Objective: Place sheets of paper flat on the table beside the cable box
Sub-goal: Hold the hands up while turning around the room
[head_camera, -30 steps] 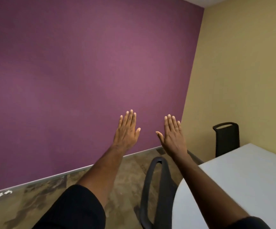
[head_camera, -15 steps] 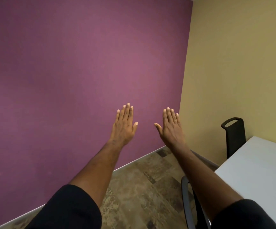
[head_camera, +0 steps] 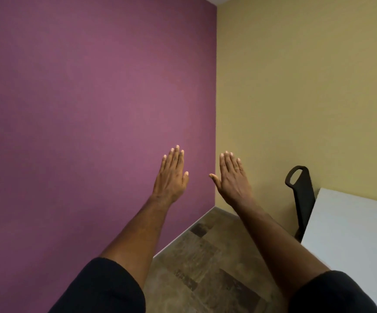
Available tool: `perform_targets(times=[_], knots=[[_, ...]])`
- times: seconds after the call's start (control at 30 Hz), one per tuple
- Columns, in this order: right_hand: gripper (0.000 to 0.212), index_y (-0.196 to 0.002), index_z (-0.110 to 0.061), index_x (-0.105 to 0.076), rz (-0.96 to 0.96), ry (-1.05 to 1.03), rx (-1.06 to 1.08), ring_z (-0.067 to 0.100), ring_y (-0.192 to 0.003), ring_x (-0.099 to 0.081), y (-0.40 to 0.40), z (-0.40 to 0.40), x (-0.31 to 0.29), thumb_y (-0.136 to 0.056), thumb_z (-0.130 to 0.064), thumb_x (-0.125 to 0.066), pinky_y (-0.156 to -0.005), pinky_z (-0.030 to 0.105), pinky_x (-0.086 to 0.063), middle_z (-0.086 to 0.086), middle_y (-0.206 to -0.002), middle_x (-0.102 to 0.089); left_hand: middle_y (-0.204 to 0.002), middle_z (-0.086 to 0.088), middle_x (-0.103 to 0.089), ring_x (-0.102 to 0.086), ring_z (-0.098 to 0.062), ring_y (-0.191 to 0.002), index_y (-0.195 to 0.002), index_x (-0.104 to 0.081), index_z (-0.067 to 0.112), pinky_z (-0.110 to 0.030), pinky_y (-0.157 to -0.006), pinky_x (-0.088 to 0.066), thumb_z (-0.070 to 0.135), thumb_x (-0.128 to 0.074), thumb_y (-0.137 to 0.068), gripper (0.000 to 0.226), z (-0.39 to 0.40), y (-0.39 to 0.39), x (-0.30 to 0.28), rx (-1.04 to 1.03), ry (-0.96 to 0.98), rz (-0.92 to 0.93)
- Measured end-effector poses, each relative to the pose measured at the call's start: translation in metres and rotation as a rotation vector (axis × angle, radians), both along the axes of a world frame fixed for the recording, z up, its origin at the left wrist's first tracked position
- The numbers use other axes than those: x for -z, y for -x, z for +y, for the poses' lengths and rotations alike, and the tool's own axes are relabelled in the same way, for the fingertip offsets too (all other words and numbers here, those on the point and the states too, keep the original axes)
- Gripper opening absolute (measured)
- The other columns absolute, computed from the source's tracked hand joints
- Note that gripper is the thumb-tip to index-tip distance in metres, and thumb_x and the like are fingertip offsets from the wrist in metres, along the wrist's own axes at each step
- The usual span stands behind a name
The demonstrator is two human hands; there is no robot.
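White table (head_camera: 350,233) corner at right, seemingly bare.

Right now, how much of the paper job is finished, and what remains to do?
Nothing looks done yet. The visible corner of the white table is bare, and no sheets or cable box are in view. Nothing is in hand: the left hand and the right hand are raised flat and empty toward the walls. Everything is left: finding the sheets, then laying them flat beside the box.
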State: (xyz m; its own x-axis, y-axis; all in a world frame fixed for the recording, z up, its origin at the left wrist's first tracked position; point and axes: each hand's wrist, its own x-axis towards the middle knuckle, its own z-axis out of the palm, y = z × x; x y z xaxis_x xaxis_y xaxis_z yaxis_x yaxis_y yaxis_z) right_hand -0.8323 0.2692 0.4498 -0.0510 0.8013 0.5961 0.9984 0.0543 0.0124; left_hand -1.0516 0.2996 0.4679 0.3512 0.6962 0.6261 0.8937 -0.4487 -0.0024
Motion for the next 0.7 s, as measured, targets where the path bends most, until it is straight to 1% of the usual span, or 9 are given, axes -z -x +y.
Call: perform_targets(times=[0.1, 0.17, 0.4, 0.47, 0.57, 0.7], knots=[[0.079, -0.158, -0.006, 0.0, 0.013, -0.032, 0.061, 0.026, -0.155, 0.002, -0.034, 0.052, -0.015, -0.101, -0.06, -0.009, -0.127, 0.042, -0.002, 0.015, -0.167, -0.002, -0.168, -0.014, -0.002, 0.001, -0.026, -0.156, -0.158, -0.005, 0.006, -0.042, -0.128, -0.003, 0.029, -0.038, -0.101, 0.069, 0.066, -0.026, -0.014, 0.065, -0.044, -0.04], [0.08, -0.158, -0.005, -0.001, 0.012, -0.03, 0.098, 0.026, -0.155, 0.001, -0.058, 0.082, -0.024, -0.101, -0.06, -0.012, -0.127, 0.042, -0.002, 0.015, -0.167, -0.003, -0.168, -0.015, -0.003, -0.001, -0.027, -0.156, -0.158, -0.007, 0.005, -0.043, -0.128, -0.004, 0.028, -0.039, -0.1, 0.07, 0.106, -0.044, -0.021, 0.095, -0.046, -0.051], [0.079, -0.158, -0.006, -0.004, -0.006, -0.038, 0.244, 0.025, -0.155, 0.0, -0.139, 0.179, -0.028, -0.101, -0.06, -0.013, -0.126, 0.041, -0.001, 0.014, -0.167, -0.005, -0.168, -0.015, 0.001, 0.001, -0.027, -0.156, -0.158, -0.001, 0.005, -0.043, -0.128, -0.003, 0.03, -0.036, -0.101, 0.072, 0.243, -0.133, -0.025, 0.227, -0.042, -0.031], [0.079, -0.158, -0.006, -0.004, -0.002, -0.037, 0.292, 0.025, -0.155, -0.001, -0.165, 0.207, -0.025, -0.101, -0.059, -0.014, -0.127, 0.041, -0.002, 0.014, -0.167, -0.006, -0.168, -0.016, 0.0, 0.001, -0.027, -0.156, -0.158, -0.003, 0.005, -0.043, -0.128, -0.003, 0.03, -0.037, -0.1, 0.072, 0.284, -0.166, -0.024, 0.291, -0.043, -0.03], [0.078, -0.158, -0.005, -0.008, -0.006, -0.043, 0.386, 0.026, -0.155, -0.004, -0.209, 0.247, -0.021, -0.102, -0.057, -0.02, -0.127, 0.041, -0.004, 0.014, -0.167, -0.01, -0.168, -0.016, -0.004, -0.002, -0.027, -0.156, -0.158, -0.007, 0.003, -0.045, -0.128, -0.006, 0.028, -0.039, -0.099, 0.072, 0.344, -0.222, -0.021, 0.41, -0.043, -0.043], [0.078, -0.158, -0.005, -0.009, 0.005, -0.033, 0.539, 0.026, -0.155, -0.004, -0.269, 0.289, -0.017, -0.102, -0.056, -0.028, -0.127, 0.04, -0.001, 0.014, -0.167, -0.01, -0.168, -0.015, -0.01, -0.005, -0.027, -0.156, -0.158, -0.011, 0.002, -0.046, -0.127, -0.007, 0.027, -0.043, -0.098, 0.072, 0.413, -0.302, -0.018, 0.593, -0.035, -0.04]])
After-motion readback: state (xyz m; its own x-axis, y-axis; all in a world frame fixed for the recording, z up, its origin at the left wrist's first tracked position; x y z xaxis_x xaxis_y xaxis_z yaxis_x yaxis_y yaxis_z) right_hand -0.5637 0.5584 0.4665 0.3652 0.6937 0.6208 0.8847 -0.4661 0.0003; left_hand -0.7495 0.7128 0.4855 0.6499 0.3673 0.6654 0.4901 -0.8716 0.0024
